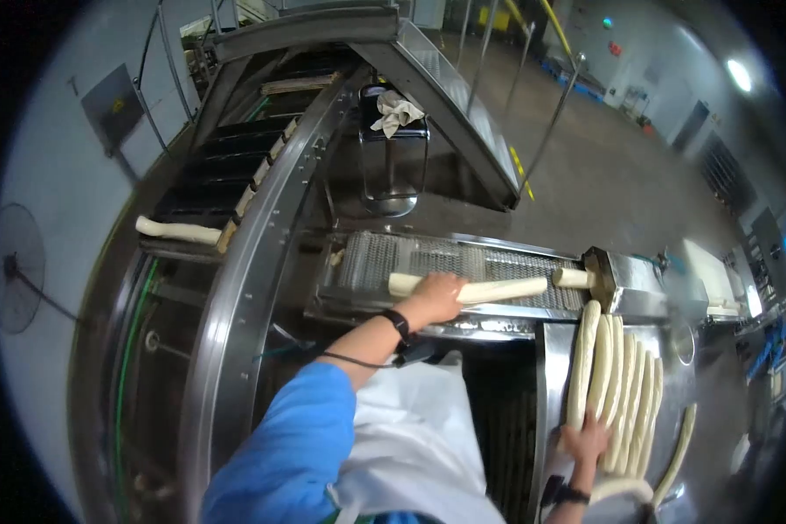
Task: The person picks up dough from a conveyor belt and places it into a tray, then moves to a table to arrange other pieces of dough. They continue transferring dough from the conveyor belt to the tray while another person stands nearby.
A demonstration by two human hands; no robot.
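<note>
A long pale dough roll (506, 290) lies across the mesh conveyor (371, 262), with my left hand (438, 299) wrapped over its left part. The end of another roll (571, 278) sticks out of the metal housing at the conveyor's right end. Several dough rolls (618, 375) lie side by side on the steel table (554, 349) at the right. On the lower part of the leftmost rolls rests my right hand (588, 437), its fingers spread. A bent roll (620, 489) and a thin strip (677, 454) lie near that hand.
At the left runs a conveyor with black trays (210, 175); a dough roll (179, 230) lies on its nearest tray. A stool (393, 131) with a cloth on it stands behind the mesh conveyor. Metal stairs (454, 105) rise beyond, with railings.
</note>
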